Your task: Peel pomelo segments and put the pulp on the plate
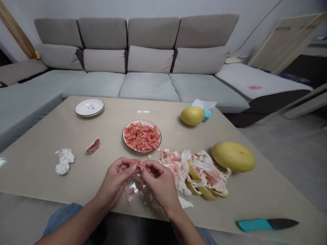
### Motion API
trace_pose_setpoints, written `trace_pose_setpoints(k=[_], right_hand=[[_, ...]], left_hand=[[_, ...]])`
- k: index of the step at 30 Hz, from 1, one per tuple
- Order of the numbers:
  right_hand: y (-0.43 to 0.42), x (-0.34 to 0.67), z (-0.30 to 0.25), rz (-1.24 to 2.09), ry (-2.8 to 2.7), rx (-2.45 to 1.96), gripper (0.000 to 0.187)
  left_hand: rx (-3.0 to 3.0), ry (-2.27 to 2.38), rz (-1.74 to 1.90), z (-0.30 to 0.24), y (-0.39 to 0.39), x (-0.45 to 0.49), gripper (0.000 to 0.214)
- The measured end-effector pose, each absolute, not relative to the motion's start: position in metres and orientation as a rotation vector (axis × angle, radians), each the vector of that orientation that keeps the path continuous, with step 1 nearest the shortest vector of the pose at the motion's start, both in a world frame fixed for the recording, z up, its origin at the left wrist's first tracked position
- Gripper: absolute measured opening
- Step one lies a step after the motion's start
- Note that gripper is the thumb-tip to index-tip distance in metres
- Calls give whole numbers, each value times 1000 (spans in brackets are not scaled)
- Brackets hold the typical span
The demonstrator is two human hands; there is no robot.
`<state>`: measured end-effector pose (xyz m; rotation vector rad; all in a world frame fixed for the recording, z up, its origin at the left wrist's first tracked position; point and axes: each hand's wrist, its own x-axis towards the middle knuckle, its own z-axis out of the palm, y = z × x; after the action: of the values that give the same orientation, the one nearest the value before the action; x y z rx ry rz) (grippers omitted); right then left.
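Observation:
My left hand (118, 179) pinches a small piece of pink pomelo flesh (136, 162) between thumb and fingers. Against the same piece, the thumb and forefinger of my right hand (159, 182) are pressed together; its far side is hidden by my fingers. Just beyond my hands a plate (123, 139) with a dark rim holds a heap of pulled-apart pomelo flesh (142, 136). Scraps of membrane (130, 193) lie on the table beneath my hands. To the left rests a single pomelo segment (92, 146).
Right of my hands spreads a pile of pomelo peel (204, 178). Two whole pomelos (233, 157) (192, 116) stand farther right, one by a tissue pack (207, 114). A knife (267, 224) lies near the front right edge. Crumpled tissue (64, 161) and another plate (89, 107) are left.

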<state>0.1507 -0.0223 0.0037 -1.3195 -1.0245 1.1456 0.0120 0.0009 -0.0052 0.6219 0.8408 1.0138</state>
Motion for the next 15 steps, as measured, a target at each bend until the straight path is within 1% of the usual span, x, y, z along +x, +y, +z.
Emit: trace_pose_setpoints(k=[6, 15], right_hand=[[-22, 149, 0, 1033, -1127, -1357, 12], [-23, 153, 6, 906, -1208, -1380, 11]], left_hand=[[482, 816, 1041, -6, 3, 11, 14], [444, 756, 1031, -5, 8, 7, 13]])
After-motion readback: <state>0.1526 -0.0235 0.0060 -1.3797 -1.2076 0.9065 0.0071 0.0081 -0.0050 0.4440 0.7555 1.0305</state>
